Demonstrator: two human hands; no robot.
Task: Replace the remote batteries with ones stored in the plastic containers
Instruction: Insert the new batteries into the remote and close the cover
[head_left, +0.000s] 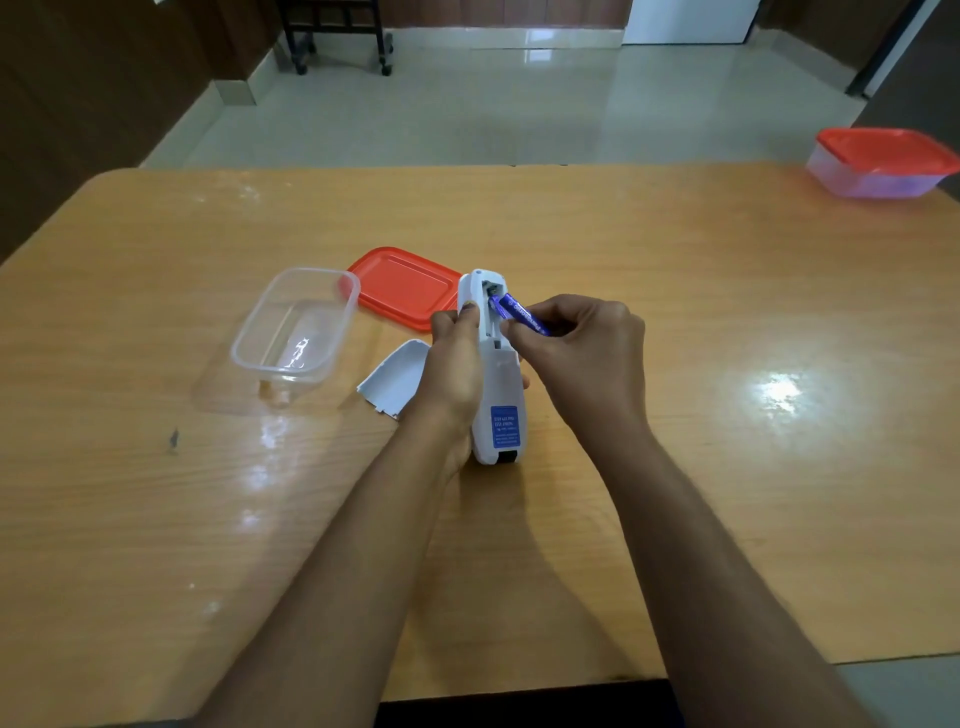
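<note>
White remote (496, 400) was back-up at the middle of the worktop (675, 322), battery bay open at its far end, blue label near its close end. Left hand (454, 364) gripped the remote along its left edge, fingers curled round the body, thumb laid up the left side near the bay. Right hand (582, 348) sat just right of the remote, fingers pinched on a blue battery (522, 314). The battery was tilted, its far tip touching the top of the open bay, its near end between the right fingertips. Whether another cell was already in the bay: cannot tell.

Battery cover (395, 379), white, lay on the worktop just left of the remote, partly hidden by the left hand. Clear open container (296, 327) stood further left of the remote, nothing visible inside but glare. Its red lid (402, 286) lay flat just left of the remote's far end, between container and remote, one corner touching or overlapping the container rim. A second container (883, 166) with a red lid on it stood well apart, far right of the remote at the worktop's far corner; contents too blurred to tell.

Beyond the remote's far side, pale tiled floor and a dark wheeled stand (337, 31).
</note>
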